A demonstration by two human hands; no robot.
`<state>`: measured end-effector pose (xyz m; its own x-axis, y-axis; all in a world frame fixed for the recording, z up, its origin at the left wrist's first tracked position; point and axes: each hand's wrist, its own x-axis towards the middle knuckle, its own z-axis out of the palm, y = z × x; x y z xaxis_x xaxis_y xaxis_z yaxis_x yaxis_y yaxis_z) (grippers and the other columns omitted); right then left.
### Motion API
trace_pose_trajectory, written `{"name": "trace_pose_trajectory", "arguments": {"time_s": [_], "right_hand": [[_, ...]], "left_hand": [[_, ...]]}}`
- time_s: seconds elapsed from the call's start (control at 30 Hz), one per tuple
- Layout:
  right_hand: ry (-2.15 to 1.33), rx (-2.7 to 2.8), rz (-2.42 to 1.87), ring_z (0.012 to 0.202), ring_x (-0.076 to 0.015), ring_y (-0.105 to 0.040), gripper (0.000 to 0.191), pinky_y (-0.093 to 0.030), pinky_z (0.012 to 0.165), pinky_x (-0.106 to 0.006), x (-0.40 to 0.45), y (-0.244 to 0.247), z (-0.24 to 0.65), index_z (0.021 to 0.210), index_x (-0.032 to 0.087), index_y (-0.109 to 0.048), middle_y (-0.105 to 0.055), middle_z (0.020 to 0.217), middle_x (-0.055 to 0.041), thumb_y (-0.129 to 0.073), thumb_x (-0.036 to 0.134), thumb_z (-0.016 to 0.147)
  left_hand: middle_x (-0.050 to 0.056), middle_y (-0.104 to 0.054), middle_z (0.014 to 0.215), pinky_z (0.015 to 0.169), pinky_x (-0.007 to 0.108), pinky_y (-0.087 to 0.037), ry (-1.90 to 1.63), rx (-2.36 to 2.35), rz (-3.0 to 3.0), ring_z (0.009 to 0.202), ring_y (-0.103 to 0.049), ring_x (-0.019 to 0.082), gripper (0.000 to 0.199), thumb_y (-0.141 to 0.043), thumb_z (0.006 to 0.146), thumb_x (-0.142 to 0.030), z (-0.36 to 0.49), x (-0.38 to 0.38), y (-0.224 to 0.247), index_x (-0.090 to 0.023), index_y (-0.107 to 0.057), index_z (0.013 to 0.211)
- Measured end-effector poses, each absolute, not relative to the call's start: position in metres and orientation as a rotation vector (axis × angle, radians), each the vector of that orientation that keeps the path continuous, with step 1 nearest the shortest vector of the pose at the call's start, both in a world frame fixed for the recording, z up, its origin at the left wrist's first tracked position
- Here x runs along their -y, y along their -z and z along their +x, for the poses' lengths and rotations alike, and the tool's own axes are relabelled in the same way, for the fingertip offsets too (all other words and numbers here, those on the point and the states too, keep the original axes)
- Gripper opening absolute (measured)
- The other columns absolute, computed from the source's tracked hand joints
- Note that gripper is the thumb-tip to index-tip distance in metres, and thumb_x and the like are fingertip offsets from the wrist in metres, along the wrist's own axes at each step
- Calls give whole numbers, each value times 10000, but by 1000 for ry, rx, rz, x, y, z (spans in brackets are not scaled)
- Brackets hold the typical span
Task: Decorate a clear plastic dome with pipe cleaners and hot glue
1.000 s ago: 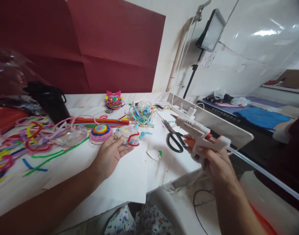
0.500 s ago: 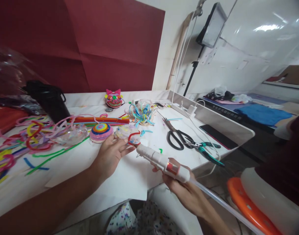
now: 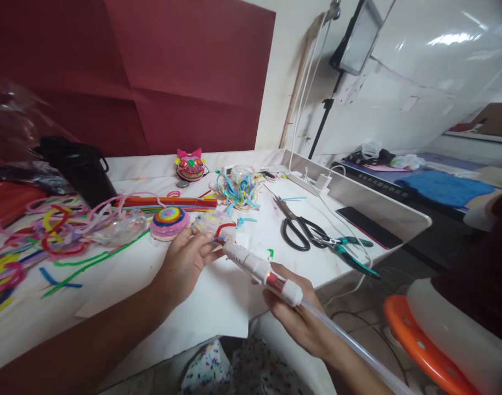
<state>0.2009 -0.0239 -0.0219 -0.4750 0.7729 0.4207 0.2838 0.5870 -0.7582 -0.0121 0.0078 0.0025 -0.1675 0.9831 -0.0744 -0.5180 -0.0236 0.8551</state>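
My left hand (image 3: 182, 266) has its fingertips closed around a curved red pipe cleaner (image 3: 223, 227). Just behind those fingers is a lumpy, translucent plastic piece (image 3: 205, 220); whether the hand also touches it I cannot tell. My right hand (image 3: 294, 307) is wrapped around a white hot glue gun (image 3: 248, 260) with a small orange light and a long clear glue stick (image 3: 349, 337) running out of its back. The nozzle points at the left fingertips, close to the pipe cleaner. Left of them lies a round disc of coiled coloured pipe cleaners (image 3: 169, 222).
Loose pipe cleaners (image 3: 61, 230) cover the left, near a black bottle (image 3: 75, 170). A pink cat-eared face (image 3: 191, 164) stands at the back. Scissors (image 3: 295, 227), green-handled pliers (image 3: 353, 258) and a phone (image 3: 369, 226) lie right. An orange stool (image 3: 427, 348) is beside the table.
The glue gun and my right hand have moved slightly left, bringing the nozzle nearer my left fingertips. My left hand stays almost in place, keeping its grip.
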Motion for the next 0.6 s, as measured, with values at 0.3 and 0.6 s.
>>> {"name": "trace_pose_trajectory", "arguments": {"time_s": [0.3, 0.6], "right_hand": [[-690, 2038, -758, 730, -121, -523, 231, -411, 656, -219, 21, 30, 199, 984, 214, -523, -541, 851, 4, -471, 55, 824], [-545, 2050, -738, 813, -138, -606, 276, -482, 716, -225, 24, 30, 197, 1094, 206, -535, -615, 928, -33, -469, 80, 858]], "left_hand": [[9, -715, 814, 771, 354, -572, -1500, -962, 716, 834, -704, 206, 276, -709, 673, -213, -14, -7, 1, -214, -435, 710], [8, -715, 826, 791, 368, -571, -1494, -959, 723, 865, -705, 221, 302, -729, 667, -224, -13, -8, 0, -214, -430, 707]]}}
